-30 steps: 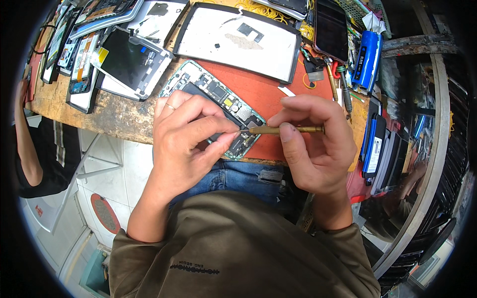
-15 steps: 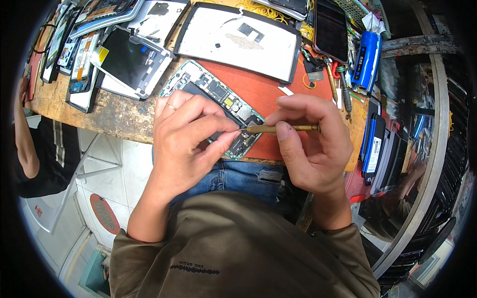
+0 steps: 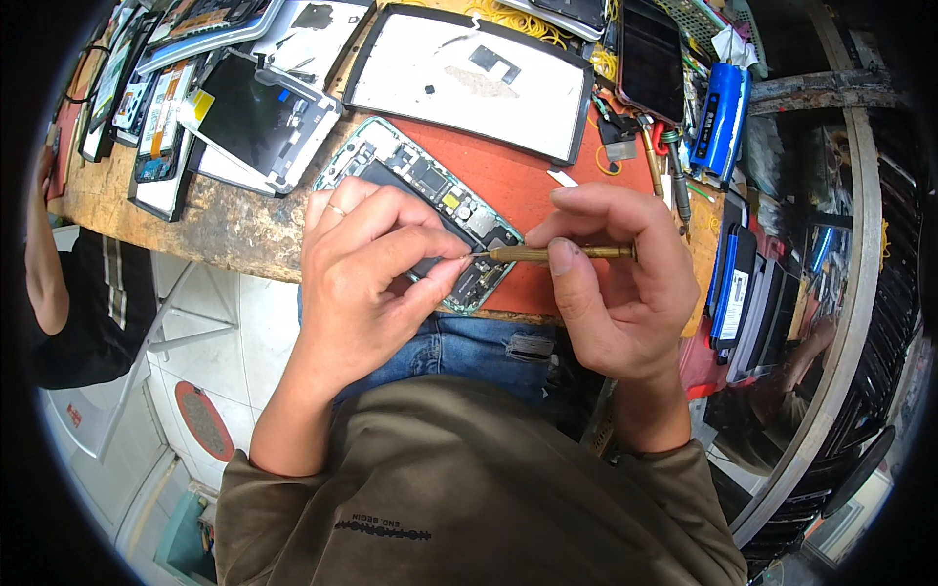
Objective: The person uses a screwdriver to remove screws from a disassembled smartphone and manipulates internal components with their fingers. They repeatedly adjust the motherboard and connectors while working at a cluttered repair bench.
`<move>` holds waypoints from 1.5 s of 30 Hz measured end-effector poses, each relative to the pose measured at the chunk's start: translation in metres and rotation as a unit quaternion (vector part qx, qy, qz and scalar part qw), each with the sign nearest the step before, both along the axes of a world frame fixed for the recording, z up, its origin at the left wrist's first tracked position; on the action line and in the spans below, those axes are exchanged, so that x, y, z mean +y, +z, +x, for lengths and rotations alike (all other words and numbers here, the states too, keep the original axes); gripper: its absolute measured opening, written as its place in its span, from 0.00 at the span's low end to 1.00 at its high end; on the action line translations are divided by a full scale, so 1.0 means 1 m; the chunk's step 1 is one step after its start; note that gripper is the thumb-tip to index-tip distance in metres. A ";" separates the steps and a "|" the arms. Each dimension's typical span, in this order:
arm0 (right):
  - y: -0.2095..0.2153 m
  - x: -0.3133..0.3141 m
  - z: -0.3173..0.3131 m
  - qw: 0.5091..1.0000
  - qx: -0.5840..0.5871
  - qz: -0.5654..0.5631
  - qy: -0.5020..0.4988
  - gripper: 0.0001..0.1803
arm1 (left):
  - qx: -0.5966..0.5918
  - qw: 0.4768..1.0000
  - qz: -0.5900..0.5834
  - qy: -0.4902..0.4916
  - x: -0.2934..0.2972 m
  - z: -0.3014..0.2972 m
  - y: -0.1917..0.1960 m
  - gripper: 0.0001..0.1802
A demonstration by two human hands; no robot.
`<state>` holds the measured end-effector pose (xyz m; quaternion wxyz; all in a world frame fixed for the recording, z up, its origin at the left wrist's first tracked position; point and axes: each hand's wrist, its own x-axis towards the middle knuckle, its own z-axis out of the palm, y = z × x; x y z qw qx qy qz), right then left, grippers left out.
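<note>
An opened phone (image 3: pixel 464 209) with its circuit board and inner parts bare lies aslant on a red-orange mat (image 3: pixel 547 210). My left hand (image 3: pixel 366 269) rests across its near left part, thumb and index finger pinched together. Whatever small thing may be between those fingertips is hidden. A slim brass-coloured screwdriver (image 3: pixel 518 254) lies almost level over the phone's right end, its thin tip at the left fingertips. My right hand (image 3: pixel 625 283) is closed on the screwdriver's handle with thumb and fingers, the palm partly turned up.
Behind the mat lies a shallow black-edged white tray (image 3: pixel 391 73). Phones and screen parts (image 3: pixel 256 117) are piled at the left of the worn wooden bench (image 3: pixel 234 225). Tools and a blue cylinder (image 3: pixel 721 117) crowd the right. Another person's arm (image 3: pixel 44 254) shows far left.
The screwdriver and my right hand have shifted slightly to the right, and more of the thin shaft shows. My left hand and the phone stay nearly still.
</note>
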<state>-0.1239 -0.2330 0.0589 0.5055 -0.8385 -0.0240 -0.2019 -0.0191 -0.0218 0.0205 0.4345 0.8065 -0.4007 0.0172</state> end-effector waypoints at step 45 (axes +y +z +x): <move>0.026 0.003 -0.003 0.987 0.044 -0.154 0.022 0.20 | -0.017 1.000 -0.017 0.001 0.002 0.000 -0.005 0.08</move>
